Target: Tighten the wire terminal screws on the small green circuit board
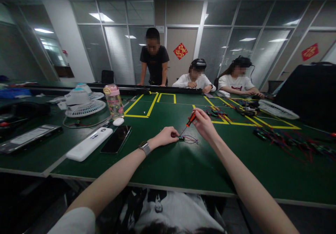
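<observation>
Green tabletop spans the frame. Left: white slab-shaped device, then black phone, flat. Centre: left hand pinches small wired board at table level. Orange-black screwdriver slants, tip at board; right hand grips its handle, fingers closed. Right edge: wire heap.

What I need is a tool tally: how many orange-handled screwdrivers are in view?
1: the screwdriver in the right hand, its shaft angled down toward the left hand. Others may be hidden.
</observation>
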Demonstrator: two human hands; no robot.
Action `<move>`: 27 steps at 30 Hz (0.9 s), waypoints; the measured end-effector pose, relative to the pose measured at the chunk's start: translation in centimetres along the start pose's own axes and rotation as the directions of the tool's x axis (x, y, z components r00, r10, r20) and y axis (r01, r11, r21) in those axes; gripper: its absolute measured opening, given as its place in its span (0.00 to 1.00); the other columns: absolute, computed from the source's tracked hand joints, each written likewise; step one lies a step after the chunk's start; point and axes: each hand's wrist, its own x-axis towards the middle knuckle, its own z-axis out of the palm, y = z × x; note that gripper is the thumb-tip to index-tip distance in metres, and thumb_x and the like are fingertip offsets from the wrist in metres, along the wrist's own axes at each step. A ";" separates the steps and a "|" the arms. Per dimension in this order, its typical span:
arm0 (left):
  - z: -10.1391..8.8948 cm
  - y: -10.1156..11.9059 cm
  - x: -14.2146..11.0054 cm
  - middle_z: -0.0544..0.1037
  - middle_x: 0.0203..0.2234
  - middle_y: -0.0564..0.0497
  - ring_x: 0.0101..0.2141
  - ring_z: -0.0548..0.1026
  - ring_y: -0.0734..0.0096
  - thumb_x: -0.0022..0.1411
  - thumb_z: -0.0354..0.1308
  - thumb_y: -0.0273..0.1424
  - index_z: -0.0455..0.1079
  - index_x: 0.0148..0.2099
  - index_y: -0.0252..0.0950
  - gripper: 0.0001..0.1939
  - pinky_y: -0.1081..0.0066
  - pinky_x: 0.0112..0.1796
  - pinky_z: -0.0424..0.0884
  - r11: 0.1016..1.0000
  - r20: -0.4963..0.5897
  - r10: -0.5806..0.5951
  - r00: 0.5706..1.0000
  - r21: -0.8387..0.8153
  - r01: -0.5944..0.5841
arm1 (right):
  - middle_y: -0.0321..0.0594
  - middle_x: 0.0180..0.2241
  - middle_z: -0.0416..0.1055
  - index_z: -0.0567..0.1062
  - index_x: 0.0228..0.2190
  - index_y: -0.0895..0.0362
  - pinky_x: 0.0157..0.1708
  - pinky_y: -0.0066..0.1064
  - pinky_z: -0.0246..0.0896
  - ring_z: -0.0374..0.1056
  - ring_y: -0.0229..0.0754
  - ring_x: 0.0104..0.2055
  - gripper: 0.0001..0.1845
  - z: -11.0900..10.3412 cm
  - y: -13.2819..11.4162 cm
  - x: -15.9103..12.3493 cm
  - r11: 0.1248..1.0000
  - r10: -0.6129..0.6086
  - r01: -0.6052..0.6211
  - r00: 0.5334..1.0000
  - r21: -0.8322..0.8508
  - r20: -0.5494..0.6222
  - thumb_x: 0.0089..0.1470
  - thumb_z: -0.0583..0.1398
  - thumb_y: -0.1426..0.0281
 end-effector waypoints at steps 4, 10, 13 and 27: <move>-0.1 -0.1 -0.1 0.77 0.36 0.48 0.36 0.75 0.68 0.59 0.64 0.31 0.79 0.41 0.35 0.08 0.72 0.37 0.69 1.000 0.000 0.005 1.000 -0.012 -0.005 | 0.35 0.33 0.77 0.79 0.38 0.48 0.42 0.35 0.67 0.72 0.40 0.37 0.17 0.0 -0.2 -0.1 1.000 0.022 -0.022 0.999 0.009 0.024 0.45 0.70 0.58; -0.1 0.0 0.0 0.77 0.36 0.48 0.36 0.75 0.68 0.59 0.63 0.31 0.79 0.41 0.35 0.09 0.72 0.37 0.69 1.000 0.012 -0.005 1.000 -0.004 0.005 | 0.35 0.33 0.77 0.78 0.35 0.49 0.42 0.36 0.67 0.72 0.40 0.37 0.15 0.2 0.1 0.0 1.000 -0.008 0.008 1.000 0.001 -0.005 0.46 0.69 0.56; -0.1 0.0 0.0 0.77 0.36 0.48 0.36 0.75 0.68 0.59 0.63 0.31 0.79 0.41 0.35 0.09 0.72 0.37 0.69 1.000 0.009 -0.007 1.000 -0.001 0.007 | 0.34 0.32 0.76 0.78 0.33 0.49 0.42 0.35 0.68 0.70 0.39 0.35 0.15 0.1 0.2 0.1 1.000 -0.026 0.026 0.999 -0.004 -0.022 0.43 0.71 0.58; -0.2 0.4 -0.1 0.77 0.36 0.48 0.35 0.75 0.69 0.58 0.64 0.29 0.79 0.41 0.34 0.08 0.72 0.38 0.70 1.000 0.004 -0.009 1.000 0.006 0.009 | 0.33 0.31 0.75 0.79 0.32 0.49 0.41 0.34 0.69 0.70 0.38 0.35 0.16 0.3 -0.1 -0.1 1.000 0.005 -0.005 1.000 0.018 -0.015 0.41 0.72 0.57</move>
